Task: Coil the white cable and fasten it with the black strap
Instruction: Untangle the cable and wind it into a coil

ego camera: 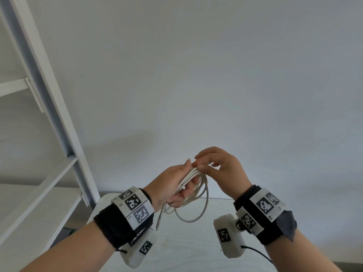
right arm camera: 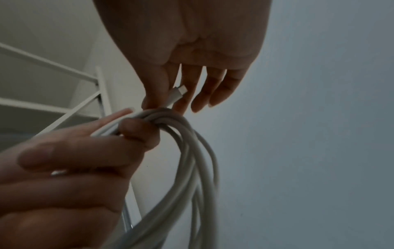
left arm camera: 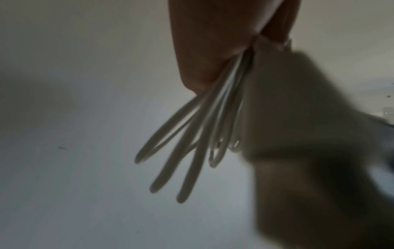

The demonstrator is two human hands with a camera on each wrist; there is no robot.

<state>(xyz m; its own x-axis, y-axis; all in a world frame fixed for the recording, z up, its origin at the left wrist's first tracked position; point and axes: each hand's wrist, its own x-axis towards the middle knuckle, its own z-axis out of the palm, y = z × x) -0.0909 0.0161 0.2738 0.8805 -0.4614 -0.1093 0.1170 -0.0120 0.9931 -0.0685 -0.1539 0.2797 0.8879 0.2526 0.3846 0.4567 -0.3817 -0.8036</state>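
The white cable hangs in several loops in front of me above the table. My left hand grips the bundled top of the loops, thumb pressed over the strands. My right hand pinches the cable's end plug between thumb and forefinger, right at the top of the bundle. One loose end dangles below the left wrist. In the left wrist view the loops hang down, dark and blurred. No black strap shows in any view.
A white table lies below the hands. A white shelf frame with slanted uprights stands at the left. A plain pale wall fills the background.
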